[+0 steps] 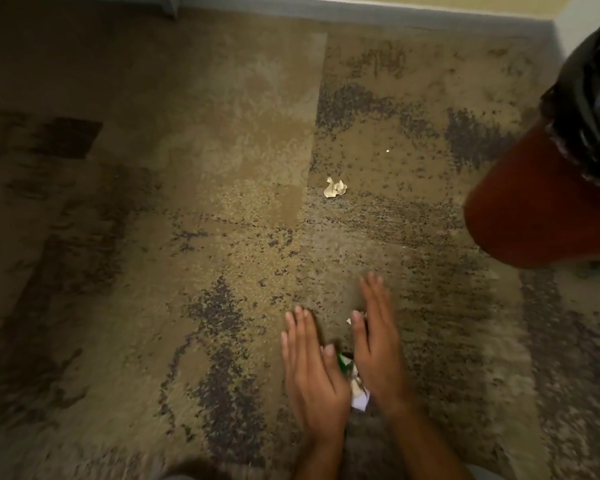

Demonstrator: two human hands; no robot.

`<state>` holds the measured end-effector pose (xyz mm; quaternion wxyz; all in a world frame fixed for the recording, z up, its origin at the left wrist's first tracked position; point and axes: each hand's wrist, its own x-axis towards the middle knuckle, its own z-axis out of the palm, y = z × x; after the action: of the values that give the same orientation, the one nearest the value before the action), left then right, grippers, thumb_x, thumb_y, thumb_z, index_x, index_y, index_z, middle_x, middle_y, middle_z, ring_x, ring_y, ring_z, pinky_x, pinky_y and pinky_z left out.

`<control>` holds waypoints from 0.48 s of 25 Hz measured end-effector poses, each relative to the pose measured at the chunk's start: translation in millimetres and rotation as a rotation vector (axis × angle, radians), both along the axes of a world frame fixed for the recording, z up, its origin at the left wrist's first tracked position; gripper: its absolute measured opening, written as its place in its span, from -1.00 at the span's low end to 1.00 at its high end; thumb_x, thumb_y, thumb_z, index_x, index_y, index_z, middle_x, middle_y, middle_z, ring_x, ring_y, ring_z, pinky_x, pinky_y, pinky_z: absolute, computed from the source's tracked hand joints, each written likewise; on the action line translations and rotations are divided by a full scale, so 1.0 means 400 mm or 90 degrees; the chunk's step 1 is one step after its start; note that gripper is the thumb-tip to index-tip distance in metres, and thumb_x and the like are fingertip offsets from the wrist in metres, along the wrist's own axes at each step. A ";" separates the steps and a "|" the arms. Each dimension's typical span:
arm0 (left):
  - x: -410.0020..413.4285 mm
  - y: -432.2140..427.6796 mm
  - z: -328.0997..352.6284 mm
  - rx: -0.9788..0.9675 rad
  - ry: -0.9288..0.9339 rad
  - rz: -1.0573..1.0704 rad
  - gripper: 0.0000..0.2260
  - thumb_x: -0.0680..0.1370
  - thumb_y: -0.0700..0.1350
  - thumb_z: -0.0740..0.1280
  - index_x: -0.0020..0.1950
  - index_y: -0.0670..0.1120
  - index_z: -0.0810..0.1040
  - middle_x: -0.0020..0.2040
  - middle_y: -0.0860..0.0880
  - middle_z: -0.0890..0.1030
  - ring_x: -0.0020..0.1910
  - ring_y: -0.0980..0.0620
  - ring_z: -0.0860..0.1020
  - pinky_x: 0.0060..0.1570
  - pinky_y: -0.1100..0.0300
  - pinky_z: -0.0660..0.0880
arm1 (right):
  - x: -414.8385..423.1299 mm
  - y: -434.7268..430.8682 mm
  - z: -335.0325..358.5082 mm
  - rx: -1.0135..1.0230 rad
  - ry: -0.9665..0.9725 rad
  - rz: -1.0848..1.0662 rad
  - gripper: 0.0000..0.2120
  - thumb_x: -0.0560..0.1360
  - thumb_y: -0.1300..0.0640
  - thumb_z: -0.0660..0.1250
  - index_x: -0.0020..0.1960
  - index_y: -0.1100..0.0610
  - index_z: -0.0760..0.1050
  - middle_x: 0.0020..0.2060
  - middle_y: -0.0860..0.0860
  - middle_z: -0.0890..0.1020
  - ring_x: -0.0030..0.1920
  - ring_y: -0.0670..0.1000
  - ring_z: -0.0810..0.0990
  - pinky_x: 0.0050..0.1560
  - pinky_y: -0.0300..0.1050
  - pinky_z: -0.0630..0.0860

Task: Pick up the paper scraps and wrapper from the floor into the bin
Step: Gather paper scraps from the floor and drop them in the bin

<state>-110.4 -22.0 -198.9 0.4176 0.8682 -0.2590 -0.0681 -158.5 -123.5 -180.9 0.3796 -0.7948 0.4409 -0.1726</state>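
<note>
Nearest, left hand point(312, 379) and right hand point(378, 344) flat, fingers extended, flanking wrapper point(345, 363) and white paper scraps point(359, 398) on carpet floor point(187, 271); grip on them cannot be told | farther: crumpled paper scrap point(335, 187) lying alone | right edge: red bin point(520, 209), black liner point(593, 109).
</note>
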 end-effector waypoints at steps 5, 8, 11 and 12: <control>0.070 -0.131 0.012 -0.158 0.138 -0.041 -0.53 0.79 -0.02 0.01 0.63 -0.15 0.44 0.65 -0.01 0.45 0.69 0.06 0.34 0.67 -0.19 0.31 | -0.011 0.034 -0.022 0.045 -0.103 -0.027 -0.50 0.79 0.02 0.08 0.70 0.08 0.32 0.70 -0.10 0.35 0.73 -0.04 0.25 0.68 0.17 0.28; 0.101 -0.048 0.042 -0.223 0.273 -0.037 -0.53 0.78 0.02 0.04 0.57 -0.11 0.54 0.57 0.05 0.56 0.63 0.07 0.45 0.62 -0.17 0.39 | -0.034 0.129 0.014 0.057 -0.129 -0.107 -0.46 0.75 0.00 0.11 0.70 0.12 0.31 0.71 -0.06 0.34 0.73 0.01 0.25 0.69 0.09 0.27; 0.153 0.054 0.049 -0.166 0.178 -0.036 -0.55 0.78 -0.04 0.05 0.54 -0.14 0.56 0.56 0.00 0.57 0.65 0.00 0.42 0.64 -0.25 0.34 | -0.068 0.243 0.034 -0.051 0.018 -0.143 -0.26 0.66 -0.13 0.19 0.74 0.18 0.18 0.77 0.04 0.15 0.78 0.15 0.07 0.76 0.16 0.04; 0.164 0.072 0.040 -0.105 0.101 -0.032 -0.55 0.78 -0.06 0.04 0.54 -0.14 0.55 0.58 -0.02 0.55 0.69 -0.03 0.36 0.69 -0.26 0.22 | -0.069 0.273 0.025 -0.075 0.069 -0.141 -0.19 0.63 -0.20 0.22 0.74 0.19 0.14 0.78 0.07 0.11 0.78 0.18 0.04 0.74 0.25 0.05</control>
<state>-44.6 6.8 -183.0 0.5048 0.8163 -0.2512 -0.1256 -186.0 -14.3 -171.0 0.2866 -0.7703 0.5350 -0.1957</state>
